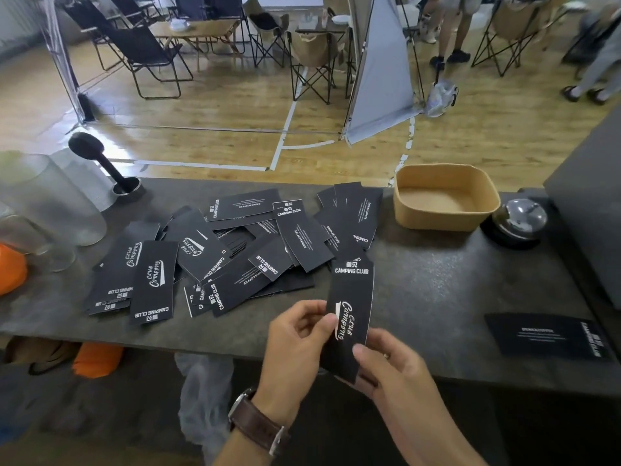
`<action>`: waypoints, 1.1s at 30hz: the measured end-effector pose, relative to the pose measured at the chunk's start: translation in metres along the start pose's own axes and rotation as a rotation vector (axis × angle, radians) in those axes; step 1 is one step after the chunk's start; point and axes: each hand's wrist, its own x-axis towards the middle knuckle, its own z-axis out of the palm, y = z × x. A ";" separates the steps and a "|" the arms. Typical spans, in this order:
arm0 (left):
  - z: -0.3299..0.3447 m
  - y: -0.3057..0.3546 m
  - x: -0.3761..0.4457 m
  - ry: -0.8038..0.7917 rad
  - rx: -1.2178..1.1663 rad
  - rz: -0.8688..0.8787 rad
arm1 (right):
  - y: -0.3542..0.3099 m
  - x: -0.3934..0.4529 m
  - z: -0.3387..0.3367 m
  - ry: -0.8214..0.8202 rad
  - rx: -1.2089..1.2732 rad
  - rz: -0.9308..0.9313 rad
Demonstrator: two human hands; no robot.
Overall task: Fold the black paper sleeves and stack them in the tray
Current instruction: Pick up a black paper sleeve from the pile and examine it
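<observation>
Both hands on one black paper sleeve point(349, 317), held up over the near edge of the dark counter point(453, 297). My left hand point(295, 344) pinches its left edge, thumb on the printed face; a brown-strapped watch point(255, 422) sits on that wrist. My right hand point(393, 368) grips the lower end, thumb on the front, fingers behind. Sleeve stands roughly upright, white script facing me, "CAMPING CLUB" at its top.

Just beyond, a loose pile of sleeves point(235, 250) lies spread flat across the counter, overlapping. One more sleeve point(544, 334) lies alone to the right, well apart. Tan tray point(443, 196) sits at the far edge, right of the pile, nothing visible inside. Metal bell point(517, 223) just beside the tray. Frosted glass jars point(50, 203) far left.
</observation>
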 end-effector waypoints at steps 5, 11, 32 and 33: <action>0.003 0.000 0.005 -0.060 0.253 0.100 | -0.012 0.005 -0.009 0.118 -0.117 -0.050; 0.000 0.013 0.022 -0.007 0.582 0.323 | -0.016 0.012 -0.022 0.238 -0.067 -0.029; -0.028 0.021 0.081 0.257 1.085 0.789 | -0.003 0.026 -0.047 0.483 -0.566 -0.213; -0.031 0.023 0.078 0.284 1.027 0.806 | -0.004 0.027 -0.049 0.447 -0.498 -0.188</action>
